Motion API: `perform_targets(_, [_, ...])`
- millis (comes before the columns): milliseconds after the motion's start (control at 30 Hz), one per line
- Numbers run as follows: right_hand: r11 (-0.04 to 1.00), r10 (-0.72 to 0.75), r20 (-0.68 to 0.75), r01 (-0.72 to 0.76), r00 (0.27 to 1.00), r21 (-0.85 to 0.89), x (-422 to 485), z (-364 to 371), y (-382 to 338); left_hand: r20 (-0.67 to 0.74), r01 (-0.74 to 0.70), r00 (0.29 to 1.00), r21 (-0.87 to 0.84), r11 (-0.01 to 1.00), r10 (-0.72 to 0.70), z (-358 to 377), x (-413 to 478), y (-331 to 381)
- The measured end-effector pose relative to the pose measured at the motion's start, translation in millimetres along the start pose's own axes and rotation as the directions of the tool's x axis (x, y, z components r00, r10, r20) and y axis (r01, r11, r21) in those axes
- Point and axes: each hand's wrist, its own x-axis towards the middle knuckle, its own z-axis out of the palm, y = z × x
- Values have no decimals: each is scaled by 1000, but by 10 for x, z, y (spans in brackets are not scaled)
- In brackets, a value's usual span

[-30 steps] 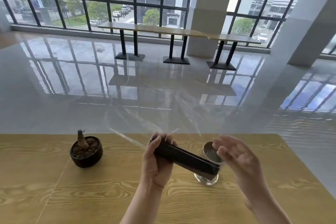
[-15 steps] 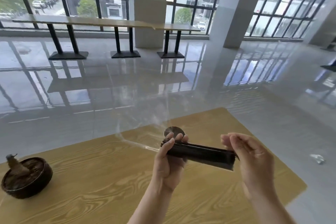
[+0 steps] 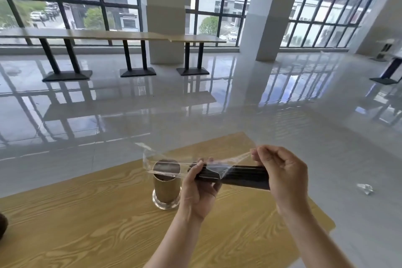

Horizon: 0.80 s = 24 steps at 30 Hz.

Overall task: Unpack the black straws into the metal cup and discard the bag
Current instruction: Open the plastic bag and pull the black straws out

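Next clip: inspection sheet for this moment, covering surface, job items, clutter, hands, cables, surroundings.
Surface: wooden table, light grain.
Job's things: black straws bundled, held level; clear bag partly peeled, trailing over the metal cup, which stands upright.
Clutter: dark pot at the left edge; crumpled plastic on the floor.
Hands: left hand grips the bundle; right hand pinches stretched film.
Cables: nothing seen.
Surroundings: glossy floor, long tables, windows.

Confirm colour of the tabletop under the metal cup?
Light yellow-tan wood grain tabletop, wavy darker streaks; shows best in the head view.
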Motion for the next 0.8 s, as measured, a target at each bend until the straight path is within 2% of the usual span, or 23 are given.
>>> perform_targets(300, [993, -54, -46, 49, 998, -109, 217, -117, -23, -52, 88, 995, -23, 996, -89, 140, 199, -210])
perform_targets(600, [963, 19, -38, -29, 999, -268, 383, 107, 6, -79, 138, 987, -73, 988, -143, -9, 382, -221])
perform_targets(800, [929, 30, -16, -34, 999, -370, 561, 315, -16, -70, 135, 986, -178, 975, -149, -72, 453, -219])
